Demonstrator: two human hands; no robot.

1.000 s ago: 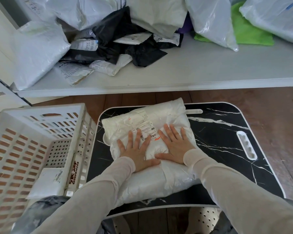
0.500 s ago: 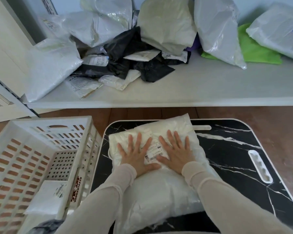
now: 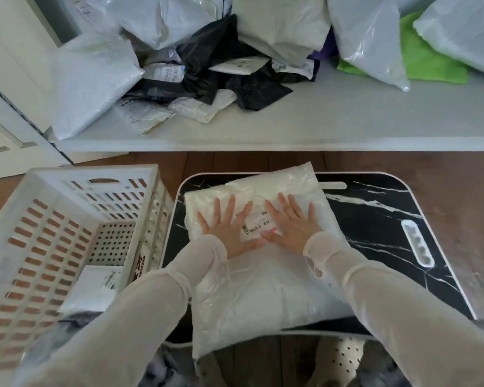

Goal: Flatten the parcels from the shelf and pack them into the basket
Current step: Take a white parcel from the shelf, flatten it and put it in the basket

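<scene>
A white plastic parcel with a printed label lies on the black marble-patterned tray table. Its near edge hangs over the table's front. My left hand and my right hand press flat on its far half, fingers straight and spread, thumbs almost meeting beside the label. The white slotted basket stands to the left of the table. Inside it lie a small white parcel and something dark at the near end.
A pale shelf runs across the back. On it are heaped several white, grey and black parcels, with a green cloth at the right. Brown wooden floor shows between shelf and table. A white door panel stands at far left.
Both hands have slid a little farther up the parcel and stay flat on it. The camera has tilted, so the shelf pile and table shift in the view.
</scene>
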